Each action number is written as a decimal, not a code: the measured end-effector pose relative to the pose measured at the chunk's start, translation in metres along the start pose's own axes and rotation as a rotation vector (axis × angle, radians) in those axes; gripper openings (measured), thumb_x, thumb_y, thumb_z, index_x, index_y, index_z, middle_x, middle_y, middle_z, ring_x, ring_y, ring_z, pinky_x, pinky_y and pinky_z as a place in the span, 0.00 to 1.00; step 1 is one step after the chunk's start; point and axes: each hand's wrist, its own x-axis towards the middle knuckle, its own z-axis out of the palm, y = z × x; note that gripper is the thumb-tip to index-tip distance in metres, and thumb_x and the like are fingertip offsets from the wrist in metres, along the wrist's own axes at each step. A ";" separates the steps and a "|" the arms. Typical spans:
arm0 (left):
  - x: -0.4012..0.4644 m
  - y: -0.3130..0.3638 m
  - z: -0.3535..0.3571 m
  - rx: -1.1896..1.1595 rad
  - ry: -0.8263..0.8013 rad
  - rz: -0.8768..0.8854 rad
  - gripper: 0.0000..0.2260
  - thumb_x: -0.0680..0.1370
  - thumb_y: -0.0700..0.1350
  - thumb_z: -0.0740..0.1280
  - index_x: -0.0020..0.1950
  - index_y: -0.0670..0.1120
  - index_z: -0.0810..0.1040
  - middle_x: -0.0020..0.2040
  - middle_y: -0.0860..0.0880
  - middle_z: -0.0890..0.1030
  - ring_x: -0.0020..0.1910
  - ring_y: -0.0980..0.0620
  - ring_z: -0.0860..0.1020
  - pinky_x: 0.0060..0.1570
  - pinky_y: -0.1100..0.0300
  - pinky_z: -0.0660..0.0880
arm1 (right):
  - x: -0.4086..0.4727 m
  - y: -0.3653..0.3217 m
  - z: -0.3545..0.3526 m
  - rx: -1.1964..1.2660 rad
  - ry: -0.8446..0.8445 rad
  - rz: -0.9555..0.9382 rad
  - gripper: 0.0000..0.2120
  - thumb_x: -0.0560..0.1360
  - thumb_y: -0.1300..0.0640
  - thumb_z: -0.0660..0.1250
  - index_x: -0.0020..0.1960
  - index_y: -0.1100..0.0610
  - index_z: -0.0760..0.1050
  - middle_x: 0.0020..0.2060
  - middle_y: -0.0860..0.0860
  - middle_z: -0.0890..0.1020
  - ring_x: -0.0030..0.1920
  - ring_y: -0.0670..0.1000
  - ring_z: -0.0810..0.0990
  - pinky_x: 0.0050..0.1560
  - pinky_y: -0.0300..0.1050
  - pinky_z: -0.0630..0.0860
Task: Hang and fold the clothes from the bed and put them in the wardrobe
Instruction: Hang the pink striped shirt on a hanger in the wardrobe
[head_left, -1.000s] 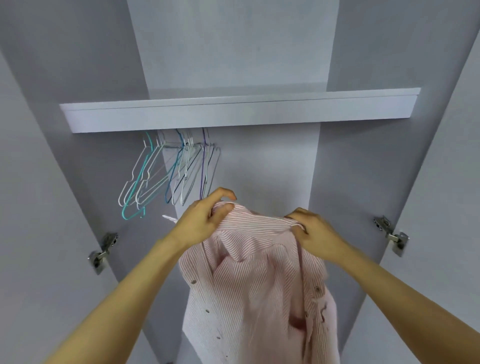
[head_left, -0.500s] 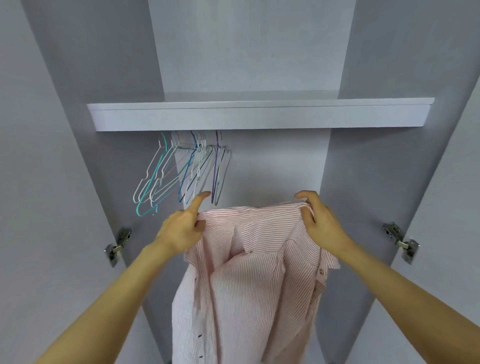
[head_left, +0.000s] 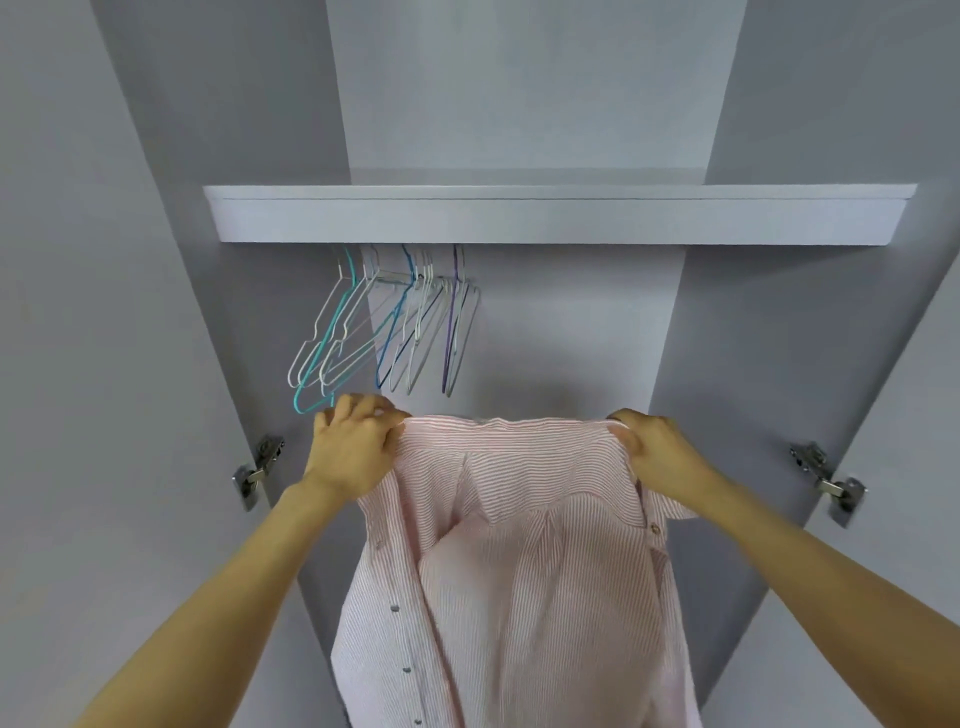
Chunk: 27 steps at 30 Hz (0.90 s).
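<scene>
Shirt (head_left: 524, 545), pink w/ thin stripes, is held up in front of the open wardrobe (head_left: 519, 130), well below the front edge of its shelf (head_left: 561, 221). Left hand (head_left: 353, 452) has fingers curled round the top-left corner of the fabric; right hand (head_left: 654, 449) pinches the top-right corner, so the top edge is stretched flat between them and the rest hangs down, button strip toward the left.

Progress, judging by this view: early. Shirt isn't on a hanger yet. The hangers (head_left: 384, 332) all hang bare, bunched toward the left end of the rail under the shelf, just above the left hand but not touching it. No clothes hung in the wardrobe as far as visible; nothing folded on the shelf edge that shows.

Left to do, prob.: take a hanger, slip it into the shirt, hook it on the rail, then go on w/ the other clothes. Bed isn't in view, so can't tell how many remain.
</scene>
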 end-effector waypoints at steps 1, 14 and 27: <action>-0.001 -0.001 0.003 0.029 -0.093 -0.030 0.18 0.81 0.48 0.55 0.71 0.57 0.66 0.73 0.52 0.62 0.71 0.49 0.55 0.68 0.47 0.54 | 0.001 -0.009 -0.003 0.048 -0.004 -0.029 0.13 0.80 0.56 0.56 0.55 0.61 0.75 0.47 0.55 0.81 0.47 0.57 0.79 0.45 0.43 0.72; -0.015 0.091 0.058 -0.809 -0.064 0.102 0.10 0.75 0.42 0.67 0.33 0.46 0.75 0.28 0.52 0.76 0.27 0.56 0.71 0.34 0.63 0.67 | 0.006 -0.078 -0.011 0.152 -0.024 -0.276 0.11 0.80 0.54 0.58 0.54 0.58 0.76 0.46 0.51 0.82 0.43 0.54 0.78 0.49 0.51 0.73; -0.007 0.083 0.059 -0.630 0.111 0.076 0.10 0.81 0.42 0.57 0.54 0.39 0.75 0.45 0.41 0.81 0.44 0.40 0.78 0.37 0.63 0.64 | -0.017 -0.002 -0.034 -0.246 -0.095 -0.093 0.15 0.82 0.53 0.53 0.65 0.53 0.71 0.60 0.49 0.78 0.57 0.55 0.77 0.55 0.46 0.71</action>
